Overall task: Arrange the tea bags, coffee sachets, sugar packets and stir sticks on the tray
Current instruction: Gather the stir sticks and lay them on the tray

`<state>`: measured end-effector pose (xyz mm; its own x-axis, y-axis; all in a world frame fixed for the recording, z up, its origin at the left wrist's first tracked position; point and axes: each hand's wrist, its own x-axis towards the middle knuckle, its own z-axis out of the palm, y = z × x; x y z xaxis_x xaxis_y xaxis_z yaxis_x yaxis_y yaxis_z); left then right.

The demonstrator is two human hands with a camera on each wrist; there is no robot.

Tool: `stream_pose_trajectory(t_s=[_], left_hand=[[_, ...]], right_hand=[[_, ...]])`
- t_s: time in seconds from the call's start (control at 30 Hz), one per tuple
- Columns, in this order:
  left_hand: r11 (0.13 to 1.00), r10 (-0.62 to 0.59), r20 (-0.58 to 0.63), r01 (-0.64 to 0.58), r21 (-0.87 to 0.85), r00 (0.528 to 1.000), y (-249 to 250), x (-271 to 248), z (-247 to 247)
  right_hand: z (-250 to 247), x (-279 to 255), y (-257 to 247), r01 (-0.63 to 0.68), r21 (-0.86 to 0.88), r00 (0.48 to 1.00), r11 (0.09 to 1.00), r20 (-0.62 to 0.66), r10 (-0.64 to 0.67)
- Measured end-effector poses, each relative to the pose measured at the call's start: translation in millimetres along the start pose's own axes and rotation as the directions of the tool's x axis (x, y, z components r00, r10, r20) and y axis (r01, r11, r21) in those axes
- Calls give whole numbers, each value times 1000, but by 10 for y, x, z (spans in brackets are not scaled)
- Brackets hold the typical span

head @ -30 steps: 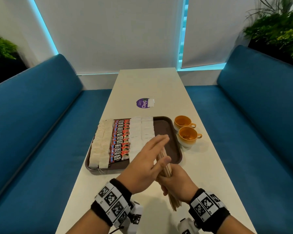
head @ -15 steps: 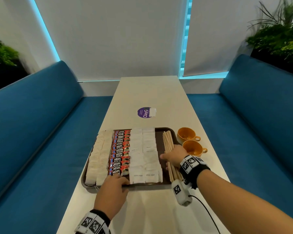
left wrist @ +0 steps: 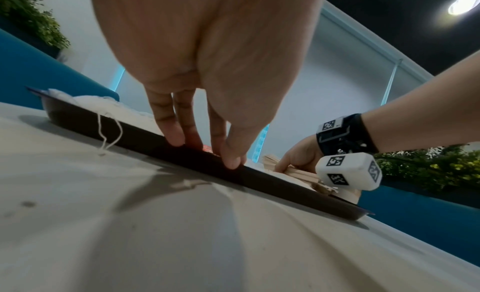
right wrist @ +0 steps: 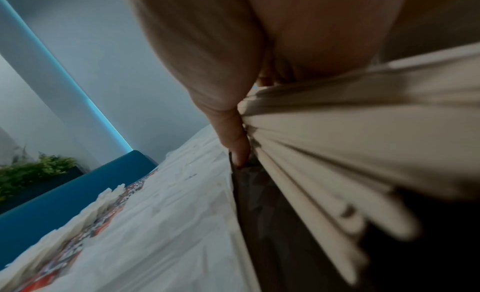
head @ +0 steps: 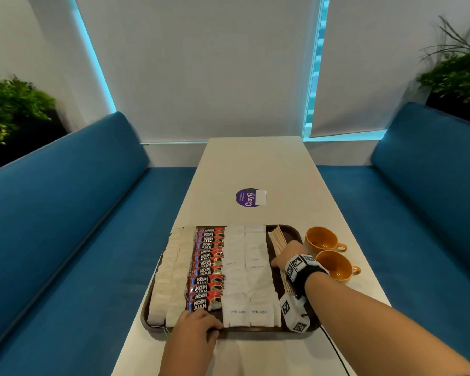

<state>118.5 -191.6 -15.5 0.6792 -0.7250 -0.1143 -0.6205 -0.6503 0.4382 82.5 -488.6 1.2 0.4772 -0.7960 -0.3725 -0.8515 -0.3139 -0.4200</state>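
My hands have split since a second ago: my left hand (head: 194, 325) rests straight-fingered on the tray (head: 293, 232) rim at six o'clock while my right hand (head: 286, 255) lays the gripped stir sticks (head: 277, 238) at three o'clock, likely completing the arrangement.

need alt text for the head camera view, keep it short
A right hand holds wooden stir sticks down on a brown tray beside neat rows of packets, while the left hand steadies its near edge.
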Motion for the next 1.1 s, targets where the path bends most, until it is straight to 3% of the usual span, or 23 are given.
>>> stream_pose_trajectory(t_s=[0.57,0.8,1.1], left_hand=[[999,1,5,0,-37,1000,-99,43,78],[999,-16,-5,15,-45,1000,-74,12,75],[998,-11,-30,9,-68,999,-46,-11,60]], right_hand=[[8,2,-59,16,-262,992,965,-118,-48],[62,41,97,148,-182,984,972,-76,-164],[-13,14,82,147,-270,979,951,-95,-179]])
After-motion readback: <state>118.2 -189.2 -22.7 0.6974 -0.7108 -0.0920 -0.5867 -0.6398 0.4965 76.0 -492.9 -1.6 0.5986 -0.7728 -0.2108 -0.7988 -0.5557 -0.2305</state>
